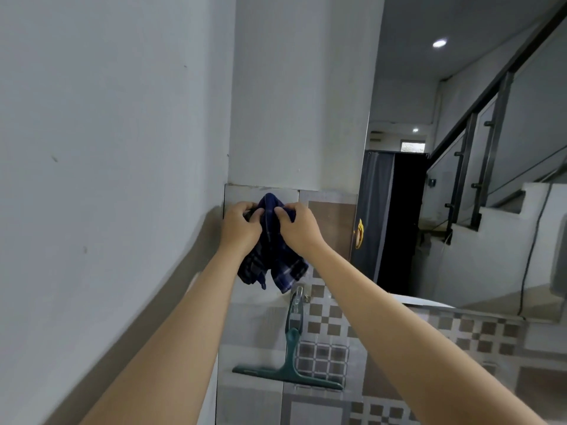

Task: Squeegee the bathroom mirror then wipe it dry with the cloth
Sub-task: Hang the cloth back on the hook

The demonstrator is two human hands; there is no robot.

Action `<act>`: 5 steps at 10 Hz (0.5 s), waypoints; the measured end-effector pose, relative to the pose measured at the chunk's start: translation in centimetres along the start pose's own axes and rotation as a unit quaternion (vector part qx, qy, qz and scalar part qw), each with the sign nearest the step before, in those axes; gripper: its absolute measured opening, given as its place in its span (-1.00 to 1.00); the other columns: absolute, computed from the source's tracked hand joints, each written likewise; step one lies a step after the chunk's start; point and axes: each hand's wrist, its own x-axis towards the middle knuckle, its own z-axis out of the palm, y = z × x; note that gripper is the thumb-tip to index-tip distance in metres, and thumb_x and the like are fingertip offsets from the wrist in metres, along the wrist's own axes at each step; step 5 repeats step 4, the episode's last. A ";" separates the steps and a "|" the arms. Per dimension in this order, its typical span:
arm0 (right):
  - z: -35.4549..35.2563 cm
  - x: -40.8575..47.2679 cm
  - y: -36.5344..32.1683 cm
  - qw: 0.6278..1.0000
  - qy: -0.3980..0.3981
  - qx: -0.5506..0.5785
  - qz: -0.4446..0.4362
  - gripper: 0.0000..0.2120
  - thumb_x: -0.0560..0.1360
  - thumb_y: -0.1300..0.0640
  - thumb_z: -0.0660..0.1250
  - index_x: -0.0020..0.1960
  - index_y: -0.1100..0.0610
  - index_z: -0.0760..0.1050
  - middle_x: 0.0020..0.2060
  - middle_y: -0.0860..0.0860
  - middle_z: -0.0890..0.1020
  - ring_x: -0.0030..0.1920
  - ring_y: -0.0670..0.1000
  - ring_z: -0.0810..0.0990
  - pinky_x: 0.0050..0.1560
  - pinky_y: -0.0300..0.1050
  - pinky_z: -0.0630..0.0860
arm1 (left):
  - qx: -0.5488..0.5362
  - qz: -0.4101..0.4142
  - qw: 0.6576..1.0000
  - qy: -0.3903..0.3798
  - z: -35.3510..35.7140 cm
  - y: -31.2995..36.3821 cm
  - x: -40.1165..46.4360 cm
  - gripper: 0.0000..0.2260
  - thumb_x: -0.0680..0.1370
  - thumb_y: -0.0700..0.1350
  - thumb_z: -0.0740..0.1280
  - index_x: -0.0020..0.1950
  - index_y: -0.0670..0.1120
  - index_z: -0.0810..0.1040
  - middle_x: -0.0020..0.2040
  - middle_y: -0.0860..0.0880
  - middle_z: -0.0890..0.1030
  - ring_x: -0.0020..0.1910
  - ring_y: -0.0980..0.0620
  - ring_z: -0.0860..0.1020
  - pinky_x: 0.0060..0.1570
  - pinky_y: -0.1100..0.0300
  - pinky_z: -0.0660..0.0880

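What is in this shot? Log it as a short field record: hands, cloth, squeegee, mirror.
left hand: raised at the tiled wall, fingers closed on the cloth's top
right hand: beside the left, also pinching the cloth's top
cloth: dark blue checked, bunched, hanging down between both hands
squeegee: green, hanging on the tiled wall below the cloth, blade at the bottom, untouched
mirror: to the right, reflecting a staircase and a dark doorway
tiled wall: grey and brown checks
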 end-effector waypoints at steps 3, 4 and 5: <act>-5.1 -8.1 -0.1 0.886 0.065 0.317 0.332 -0.66 0.52 0.07 0.34 0.22 0.16 0.38 -0.15 0.03 0.48 -0.15 0.01 0.47 0.04 0.00 0.41 | 0.003 -0.049 0.991 0.123 -0.9 -3.4 -12.7 -0.68 0.55 -0.03 0.23 0.27 -0.10 0.48 0.20 -0.05 0.52 0.18 -0.04 0.44 0.22 -0.01 0.39; -11.3 -13.6 -2.3 0.898 0.079 0.346 0.260 -0.73 0.50 0.11 0.36 0.19 0.07 0.51 -0.04 0.03 0.59 -0.04 0.02 0.54 0.01 0.06 0.40 | -0.021 -0.080 0.980 0.179 -1.1 -6.1 -22.5 -0.70 0.49 0.07 0.28 0.19 0.02 0.50 0.23 -0.11 0.50 0.26 -0.04 0.44 0.33 -0.09 0.31; -11.3 -13.6 -2.3 0.898 0.079 0.346 0.260 -0.73 0.50 0.11 0.36 0.19 0.07 0.51 -0.04 0.03 0.59 -0.04 0.02 0.54 0.01 0.06 0.40 | -0.021 -0.080 0.980 0.179 -1.1 -6.1 -22.5 -0.70 0.49 0.07 0.28 0.19 0.02 0.50 0.23 -0.11 0.50 0.26 -0.04 0.44 0.33 -0.09 0.31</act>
